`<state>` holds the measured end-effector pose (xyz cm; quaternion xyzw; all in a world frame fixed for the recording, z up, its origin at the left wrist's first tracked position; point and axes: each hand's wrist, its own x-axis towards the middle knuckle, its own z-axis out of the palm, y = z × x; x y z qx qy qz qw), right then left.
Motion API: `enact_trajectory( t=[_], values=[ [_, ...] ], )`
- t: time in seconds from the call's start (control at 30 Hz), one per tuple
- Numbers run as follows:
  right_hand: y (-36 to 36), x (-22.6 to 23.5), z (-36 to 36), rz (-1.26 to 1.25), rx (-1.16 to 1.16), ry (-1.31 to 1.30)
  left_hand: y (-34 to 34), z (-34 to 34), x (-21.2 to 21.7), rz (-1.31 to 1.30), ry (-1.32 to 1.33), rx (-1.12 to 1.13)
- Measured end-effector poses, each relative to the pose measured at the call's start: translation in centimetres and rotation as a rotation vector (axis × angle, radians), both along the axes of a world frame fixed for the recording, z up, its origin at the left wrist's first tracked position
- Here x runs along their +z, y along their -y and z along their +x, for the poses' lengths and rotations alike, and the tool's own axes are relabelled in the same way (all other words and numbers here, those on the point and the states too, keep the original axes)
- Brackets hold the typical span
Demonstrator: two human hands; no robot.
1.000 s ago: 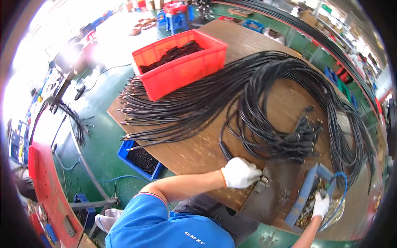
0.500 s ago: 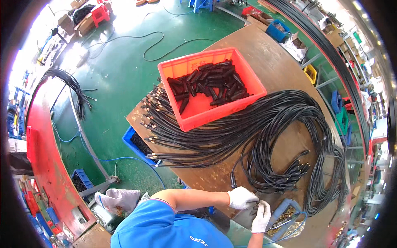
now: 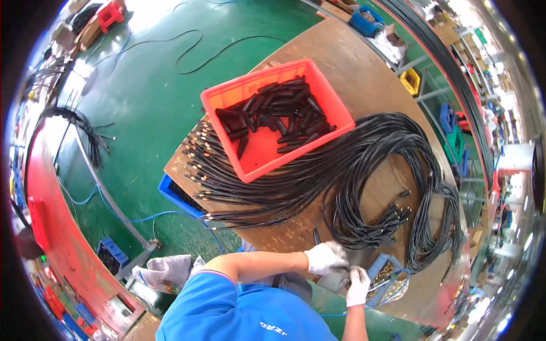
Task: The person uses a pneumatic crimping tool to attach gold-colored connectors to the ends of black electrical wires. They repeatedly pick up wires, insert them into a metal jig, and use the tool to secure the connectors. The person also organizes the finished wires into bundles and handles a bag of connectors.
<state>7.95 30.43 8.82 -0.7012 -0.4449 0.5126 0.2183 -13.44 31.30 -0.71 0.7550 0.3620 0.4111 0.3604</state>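
My left hand (image 3: 326,258), in a white glove, is at the near edge of the brown table, its fingers curled and slightly blurred. Close by on its right, my right hand (image 3: 358,286), gloved too, has its fingertips pinched together. Something small and dark shows between the hands, too small to name. A grey metal surface (image 3: 333,281) lies under them. Just right of my right hand stands a blue bin (image 3: 377,264) of small brass-coloured parts (image 3: 387,271). Beyond my left hand lies a black sleeve-like piece (image 3: 316,236).
Black cables (image 3: 284,187) with bare copper-coloured ends spread across the table (image 3: 341,57), coiled at the right. A red crate (image 3: 267,167) of black sleeves sits on them. A thin blue hose (image 3: 407,278) curls by the blue bin. Another blue bin (image 3: 170,190) is below the table's left edge.
The view has shifted, so the table and crate sit farther up and left. My hands stay close together at the table edge; my left fingers have drawn slightly back from the right fingertips.
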Motion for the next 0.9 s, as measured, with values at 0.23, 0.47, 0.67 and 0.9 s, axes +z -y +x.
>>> enact_trajectory(
  t=[0.23, 0.47, 0.67, 0.9],
  values=[
    [-0.4, 2.8, 0.1, -0.042, -0.094, -0.165, -2.7, -5.9, 0.8, -0.042, -0.404, 0.103],
    [0.6, 2.6, 1.6, -0.033, -0.014, -0.264, -4.0, -3.7, -1.6, 0.087, -0.499, -0.033],
    [2.4, 0.8, 4.7, 0.040, -0.052, -0.320, -5.7, -2.5, -1.9, 0.032, -0.672, -0.203],
    [2.7, -1.7, 5.3, 0.152, -0.147, -0.438, -4.3, 4.1, 6.5, -0.239, -0.455, -0.281]
  ],
)
